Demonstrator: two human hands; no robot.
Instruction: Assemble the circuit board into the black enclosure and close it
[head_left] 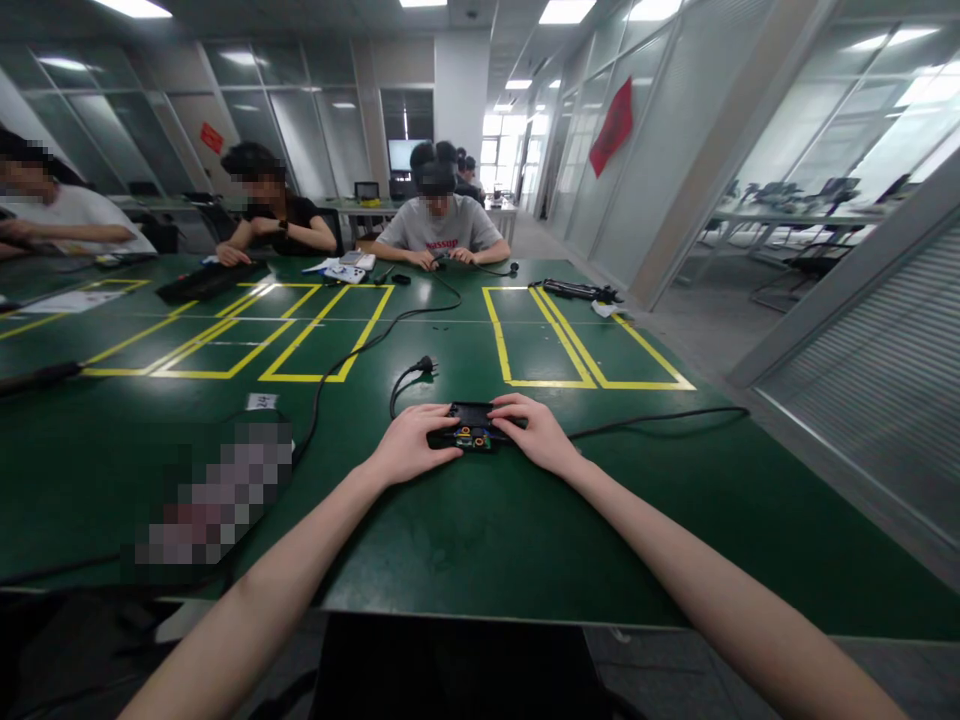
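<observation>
An opened black power adapter case (pixel 472 412) lies on the green table in front of me, with a circuit board (pixel 474 438) and copper-coloured coils showing inside. My left hand (pixel 412 443) grips its left end between thumb and fingers. At the other end, my right hand (pixel 536 430) is closed on the case, its fingertips along the upper edge and the thumb mostly hidden. Just beyond my left hand, a short black cord curves up to a mains plug (pixel 426 366). Another black cable (pixel 660 418) runs out from the right side of the case.
Yellow tape (pixel 551 383) marks rectangles on the green table (pixel 480 550). A long cable (pixel 360 345) crosses toward a person (pixel 442 225) opposite, whose hands hold a small item. A pixelated object (pixel 225 490) lies left of my arm. A black tripod-like item (pixel 577 290) rests far right.
</observation>
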